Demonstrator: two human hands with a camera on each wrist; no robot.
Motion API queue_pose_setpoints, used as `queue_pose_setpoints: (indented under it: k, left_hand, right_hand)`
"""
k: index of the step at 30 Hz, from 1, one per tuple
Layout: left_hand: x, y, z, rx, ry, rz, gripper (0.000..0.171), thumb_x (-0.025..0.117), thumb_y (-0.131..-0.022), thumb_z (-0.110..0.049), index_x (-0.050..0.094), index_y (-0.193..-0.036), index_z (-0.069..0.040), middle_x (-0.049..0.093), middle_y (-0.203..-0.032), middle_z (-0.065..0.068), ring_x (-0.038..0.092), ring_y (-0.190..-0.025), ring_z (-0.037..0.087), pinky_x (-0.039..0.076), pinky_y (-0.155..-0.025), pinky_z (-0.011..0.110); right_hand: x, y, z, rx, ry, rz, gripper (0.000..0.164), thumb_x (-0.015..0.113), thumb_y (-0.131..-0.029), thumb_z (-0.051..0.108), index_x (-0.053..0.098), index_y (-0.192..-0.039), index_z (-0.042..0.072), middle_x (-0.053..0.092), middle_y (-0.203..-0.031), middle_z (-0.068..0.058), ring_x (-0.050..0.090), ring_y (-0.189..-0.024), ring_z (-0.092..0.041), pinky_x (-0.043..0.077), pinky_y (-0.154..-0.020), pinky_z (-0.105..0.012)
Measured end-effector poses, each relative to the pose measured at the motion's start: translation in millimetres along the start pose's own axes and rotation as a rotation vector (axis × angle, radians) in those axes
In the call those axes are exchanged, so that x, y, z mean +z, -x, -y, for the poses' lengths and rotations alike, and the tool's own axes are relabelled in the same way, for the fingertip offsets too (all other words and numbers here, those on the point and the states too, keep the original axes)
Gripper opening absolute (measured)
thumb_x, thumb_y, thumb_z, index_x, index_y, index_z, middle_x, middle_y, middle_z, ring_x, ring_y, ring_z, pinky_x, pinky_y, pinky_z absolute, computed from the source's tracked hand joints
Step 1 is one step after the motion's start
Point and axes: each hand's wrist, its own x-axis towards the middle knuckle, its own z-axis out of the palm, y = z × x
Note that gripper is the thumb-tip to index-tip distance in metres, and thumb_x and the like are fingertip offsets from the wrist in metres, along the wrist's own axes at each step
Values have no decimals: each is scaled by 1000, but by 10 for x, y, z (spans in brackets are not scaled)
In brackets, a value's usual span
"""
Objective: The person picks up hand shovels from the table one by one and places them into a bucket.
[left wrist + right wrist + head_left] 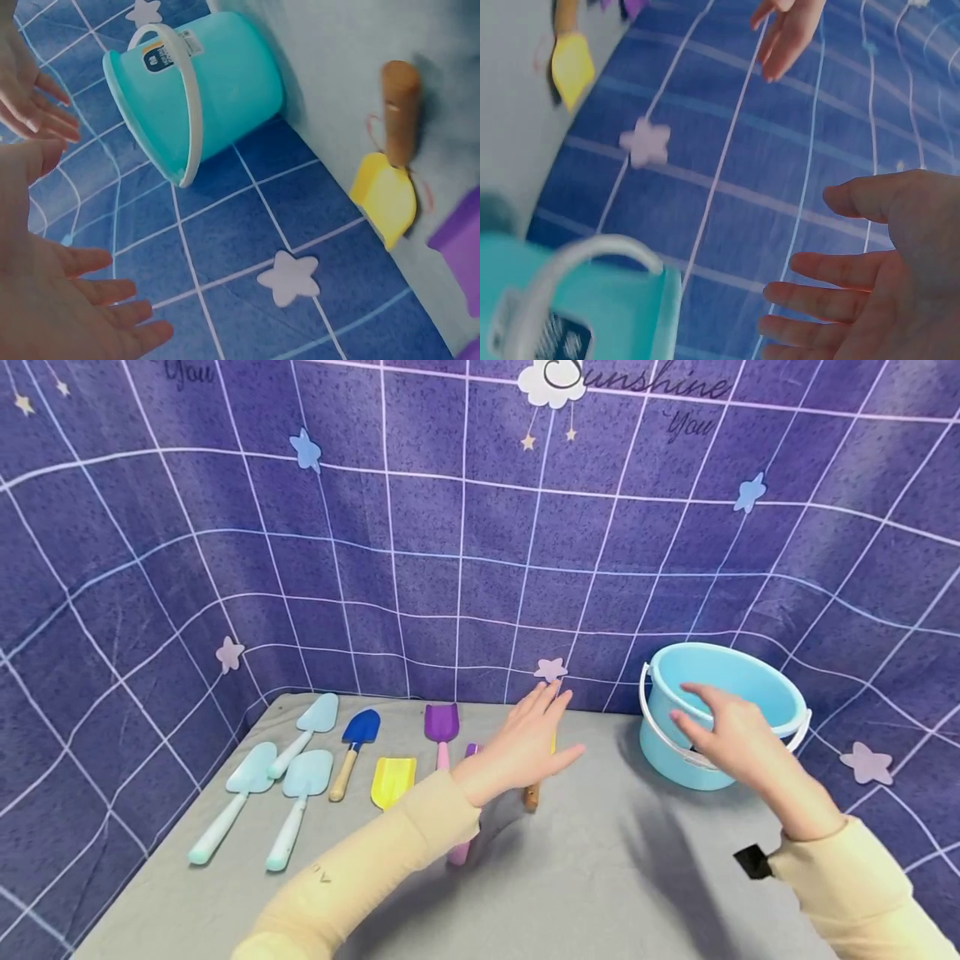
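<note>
My left hand is held above the table with its fingers spread and nothing in them. Beneath it lies a small yellow shovel with a wooden handle, partly covered in the head view. A purple shovel with a pink handle and a second purple-tipped tool are partly hidden by my left arm. Over at the right, my right hand hovers in front of a light blue bucket, thumb and fingers apart and holding nothing. The bucket stands upright, its white handle hanging down one side.
On the table's left lie several light blue shovels, a blue trowel with a wooden handle, and a yellow scoop. A dark blue gridded cloth with star shapes walls the grey table at the back and sides.
</note>
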Motion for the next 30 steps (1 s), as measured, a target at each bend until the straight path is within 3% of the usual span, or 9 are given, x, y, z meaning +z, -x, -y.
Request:
queue_pose_setpoints:
  k: [9,14,19,24,30]
  left_hand:
    - [152,-492,-220,-44,74,42,77,46,-94,-51,16,-151,-9,13,-158,8,12,-145,25,21,-113,43]
    - [279,-697,-337,-73,89,53,76,47,-94,-49,16,-151,-8,13,-158,8,14,-145,24,20,-114,40]
    - [398,-837,-448,-101,84,75,75,46,-94,-49,16,-151,-9,14,-158,7,14,-145,22,21,-114,37]
    - [557,-944,-551,-114,103,76,74,46,-94,-47,17,-151,-8,17,-157,7,17,-144,21,23,-113,36]
    - [726,-1001,-657,-114,138,73,74,49,-94,-45,21,-149,-5,24,-155,9,21,-143,20,22,-113,31]
  right_hand:
    - [-165,-312,-660,216,44,10,53,46,-95,31,46,-129,-9,50,-125,-35,43,-112,-56,33,-93,-63]
    - [-163,-390,-991,344,35,25,59,40,-95,34,41,-131,-13,45,-123,-41,39,-113,-59,32,-93,-64]
    - [-120,-447,-1212,453,28,12,62,40,-93,32,36,-134,-15,41,-125,-44,35,-114,-62,32,-95,-64]
    - [-98,-454,-1388,504,14,-26,64,40,-91,26,31,-134,-19,38,-128,-44,30,-117,-62,28,-99,-63]
    - [-47,-417,-1596,575,8,-16,65,38,-88,25,30,-132,-23,36,-129,-44,28,-117,-64,26,-100,-63]
